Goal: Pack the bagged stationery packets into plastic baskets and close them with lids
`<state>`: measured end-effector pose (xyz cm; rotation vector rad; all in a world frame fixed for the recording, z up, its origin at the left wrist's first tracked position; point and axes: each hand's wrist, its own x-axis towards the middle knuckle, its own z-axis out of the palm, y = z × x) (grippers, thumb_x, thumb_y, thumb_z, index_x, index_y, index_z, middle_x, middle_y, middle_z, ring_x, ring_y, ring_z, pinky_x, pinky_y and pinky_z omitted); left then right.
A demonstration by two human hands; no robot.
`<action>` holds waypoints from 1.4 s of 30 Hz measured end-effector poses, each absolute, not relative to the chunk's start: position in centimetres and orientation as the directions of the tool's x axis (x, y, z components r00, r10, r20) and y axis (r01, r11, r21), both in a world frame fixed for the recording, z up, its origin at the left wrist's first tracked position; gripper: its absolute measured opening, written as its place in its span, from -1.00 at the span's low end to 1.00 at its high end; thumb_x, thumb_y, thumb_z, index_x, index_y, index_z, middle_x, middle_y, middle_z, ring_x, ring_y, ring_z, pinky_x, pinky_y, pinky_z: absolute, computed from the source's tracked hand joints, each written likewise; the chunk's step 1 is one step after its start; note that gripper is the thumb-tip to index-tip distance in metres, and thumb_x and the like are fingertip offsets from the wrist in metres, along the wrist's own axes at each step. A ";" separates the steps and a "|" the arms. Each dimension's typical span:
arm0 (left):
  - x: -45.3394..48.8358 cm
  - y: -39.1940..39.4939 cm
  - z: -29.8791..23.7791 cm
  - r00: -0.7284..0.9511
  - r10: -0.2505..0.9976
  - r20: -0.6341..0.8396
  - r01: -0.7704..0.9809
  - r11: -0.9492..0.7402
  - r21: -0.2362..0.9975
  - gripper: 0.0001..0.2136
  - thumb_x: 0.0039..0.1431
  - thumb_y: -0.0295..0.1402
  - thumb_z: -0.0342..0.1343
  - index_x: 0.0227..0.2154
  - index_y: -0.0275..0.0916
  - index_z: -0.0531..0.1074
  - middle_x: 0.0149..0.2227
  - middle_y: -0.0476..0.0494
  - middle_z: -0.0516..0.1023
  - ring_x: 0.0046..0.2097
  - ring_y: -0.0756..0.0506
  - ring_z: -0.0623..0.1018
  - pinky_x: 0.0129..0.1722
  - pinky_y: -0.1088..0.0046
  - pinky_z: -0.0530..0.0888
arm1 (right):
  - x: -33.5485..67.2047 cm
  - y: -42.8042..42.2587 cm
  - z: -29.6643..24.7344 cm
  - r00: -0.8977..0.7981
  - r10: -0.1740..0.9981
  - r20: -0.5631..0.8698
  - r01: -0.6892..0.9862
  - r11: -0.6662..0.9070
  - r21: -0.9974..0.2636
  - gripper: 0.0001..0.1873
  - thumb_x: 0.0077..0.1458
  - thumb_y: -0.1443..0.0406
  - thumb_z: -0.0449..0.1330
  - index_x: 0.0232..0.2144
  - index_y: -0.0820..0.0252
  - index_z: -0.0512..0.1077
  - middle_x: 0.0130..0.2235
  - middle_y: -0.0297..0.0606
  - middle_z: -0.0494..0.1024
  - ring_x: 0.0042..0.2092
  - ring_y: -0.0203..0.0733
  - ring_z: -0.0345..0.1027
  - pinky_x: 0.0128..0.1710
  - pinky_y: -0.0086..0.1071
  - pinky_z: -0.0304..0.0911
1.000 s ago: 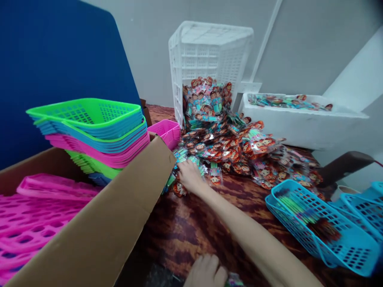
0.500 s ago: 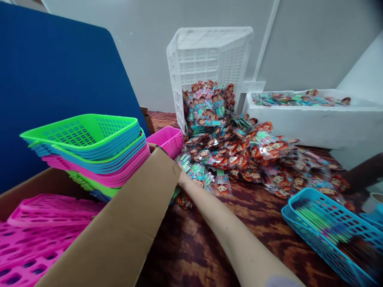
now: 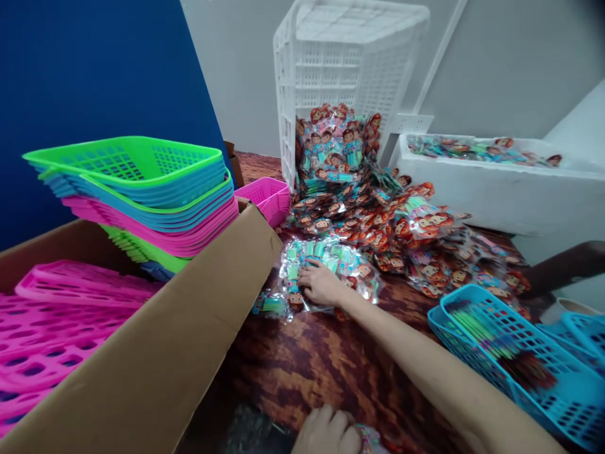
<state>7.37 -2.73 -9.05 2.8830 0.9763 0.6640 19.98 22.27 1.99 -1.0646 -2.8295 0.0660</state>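
Observation:
My right hand (image 3: 321, 285) reaches far across the brown table (image 3: 321, 359) and lies on a small batch of clear toy packets (image 3: 331, 261) with cartoon heads, its fingers curled over them. This batch sits just in front of the big heap of the same packets (image 3: 378, 214). A single packet (image 3: 269, 305) lies to the left of the hand, beside the cardboard flap. My left hand (image 3: 326, 434) is at the bottom edge, closed round a colourful packet (image 3: 371, 439) of which only the end shows.
A cardboard box (image 3: 189, 334) with pink trays stands at left, and stacked green, blue and pink baskets (image 3: 142, 189) rise behind it. A tipped white crate (image 3: 345, 63) spills packets; a white foam box (image 3: 496, 189) holds more. Blue baskets (image 3: 510, 359) sit right, near another person's dark arm (image 3: 562, 268).
My right hand has drawn back from the box flap toward me, dragging a batch of packets out of the heap. My left hand, out of view half a second ago, shows again at the bottom edge.

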 end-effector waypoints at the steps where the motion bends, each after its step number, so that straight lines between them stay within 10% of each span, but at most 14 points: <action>1: 7.3 -2.8 -9.0 0.716 0.589 0.376 0.571 -0.803 0.170 -0.91 0.34 -0.27 0.09 -0.22 -0.15 0.39 -0.29 0.02 0.54 -0.33 -0.06 0.42 -0.41 0.41 0.30 | 20.7 21.4 2.1 -0.741 0.665 0.091 0.659 0.746 -0.089 -0.78 0.14 0.35 0.09 -0.30 0.16 0.56 -0.19 -0.22 0.61 -0.05 -0.13 0.37 0.28 -0.17 -0.18; 8: 6.5 -3.2 -5.9 0.749 0.582 0.316 0.516 -0.812 0.273 -0.86 0.37 -0.28 0.06 -0.09 -0.19 0.36 -0.17 -0.01 0.52 -0.24 -0.06 0.42 -0.31 0.39 0.30 | 22.7 17.2 3.9 -0.572 0.819 -0.039 0.817 0.565 -0.112 -0.80 0.07 0.44 0.11 -0.41 0.29 0.56 -0.30 -0.02 0.61 -0.16 -0.05 0.42 0.15 -0.14 0.00; 20: 6.2 -3.4 -3.4 0.799 0.591 0.110 0.540 -0.786 0.301 -0.87 0.31 -0.31 0.11 -0.17 -0.19 0.29 -0.22 -0.02 0.48 -0.24 -0.10 0.41 -0.27 0.35 0.30 | 8.0 15.8 2.6 -0.325 0.940 -0.104 0.894 0.269 -0.357 -0.61 0.08 0.35 0.24 -0.02 0.38 0.44 0.04 0.18 0.48 0.09 0.14 0.30 0.03 -0.09 0.20; 26: 4.6 -2.3 -0.2 0.815 0.576 -0.060 0.538 -0.715 0.446 -0.81 0.24 -0.40 0.10 -0.11 -0.17 0.28 -0.13 -0.05 0.47 -0.14 -0.13 0.40 -0.15 0.35 0.34 | 15.7 12.1 2.2 -0.228 0.942 -0.246 0.837 0.061 -0.544 -0.58 -0.13 0.27 0.41 -0.16 0.21 0.49 -0.17 -0.18 0.61 -0.16 -0.01 0.47 -0.20 -0.29 0.31; 30: 4.3 -1.2 2.2 0.775 0.616 -0.142 0.572 -0.588 0.572 -0.75 0.14 -0.58 0.03 -0.15 -0.17 0.31 -0.08 -0.08 0.46 -0.07 -0.14 0.39 -0.06 0.35 0.36 | 21.3 8.2 2.6 -0.096 0.971 -0.218 0.227 -0.192 -0.955 -0.63 -0.01 0.15 0.35 -0.15 0.17 0.48 -0.20 -0.32 0.62 -0.19 -0.13 0.49 -0.18 -0.33 0.35; 34: 4.7 -0.9 2.8 0.761 0.645 -0.065 0.510 -0.534 0.674 -0.70 0.14 -0.63 -0.02 -0.12 -0.16 0.34 -0.10 -0.08 0.46 -0.04 -0.13 0.40 0.00 0.33 0.38 | 25.1 4.6 2.4 0.034 0.955 -0.295 -0.517 -0.236 -0.823 -0.56 -0.13 0.19 0.44 -0.15 0.11 0.49 -0.19 -0.32 0.63 -0.12 -0.12 0.50 -0.02 -0.24 0.35; 38: 5.2 -1.8 2.0 0.737 0.671 0.083 0.432 -0.562 0.706 -0.62 0.15 -0.65 -0.03 -0.03 -0.13 0.34 0.14 -0.17 0.34 0.17 -0.19 0.33 0.15 0.20 0.34 | 27.1 1.8 0.8 -0.056 0.956 -0.287 -0.696 -0.244 -0.675 -0.60 -0.14 0.35 0.40 -0.18 0.09 0.49 -0.21 -0.34 0.62 -0.01 -0.15 0.47 0.20 -0.18 0.21; 42: 6.0 -2.5 1.6 0.693 0.678 0.244 0.427 -0.659 0.619 -0.56 0.11 -0.71 -0.07 -0.02 -0.15 0.38 0.44 -0.16 -0.27 0.43 -0.36 -0.21 0.32 -0.12 0.04 | 27.5 -0.4 -0.5 -0.149 0.951 -0.271 -0.731 -0.291 -0.617 -0.67 -0.15 0.38 0.37 -0.26 0.10 0.46 -0.10 -0.29 0.58 0.08 -0.16 0.40 0.29 -0.18 0.09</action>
